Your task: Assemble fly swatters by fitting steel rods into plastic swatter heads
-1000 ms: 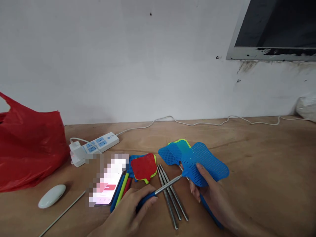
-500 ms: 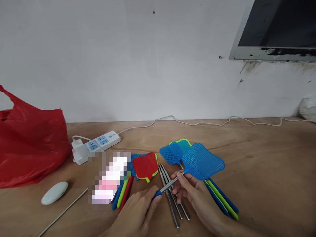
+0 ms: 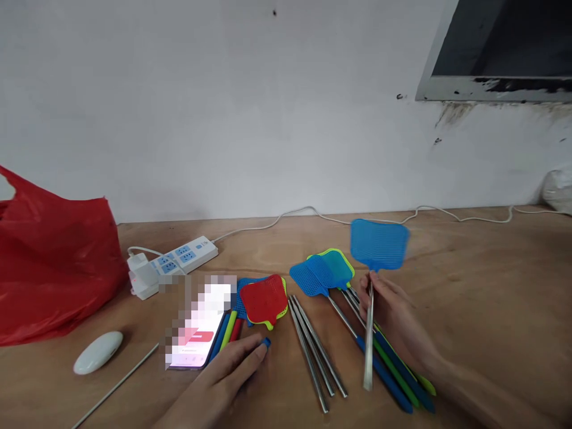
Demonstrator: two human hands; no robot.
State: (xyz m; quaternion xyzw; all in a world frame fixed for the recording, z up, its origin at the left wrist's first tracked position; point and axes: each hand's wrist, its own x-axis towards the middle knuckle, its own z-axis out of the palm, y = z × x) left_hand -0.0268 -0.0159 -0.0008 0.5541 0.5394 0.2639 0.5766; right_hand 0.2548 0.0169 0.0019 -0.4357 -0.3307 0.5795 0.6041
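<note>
My right hand (image 3: 395, 319) pinches the bare metal rod (image 3: 369, 351) of a blue fly swatter, and its mesh head (image 3: 379, 244) stands upright above the table. The rod's lower end hangs free over other swatter handles. My left hand (image 3: 223, 375) lies low on the wooden table (image 3: 482, 298), closed around a short blue handle (image 3: 266, 342) whose tip shows at my fingertips. Between my hands lie loose metal rods (image 3: 317, 357). A red swatter head (image 3: 263, 300) and blue and green swatter heads (image 3: 322, 271) lie flat just beyond.
A lit phone (image 3: 201, 333) lies by my left hand, over coloured handles. A white power strip (image 3: 172, 262), a red plastic bag (image 3: 53, 268), a white oval object (image 3: 98, 351) and a thin rod (image 3: 116, 384) sit at left. A white cable (image 3: 402, 217) runs along the wall.
The blue swatter's rod has come away from the blue handle. My right hand raised rod and head upright to the right, while my left hand kept the handle on the table.
</note>
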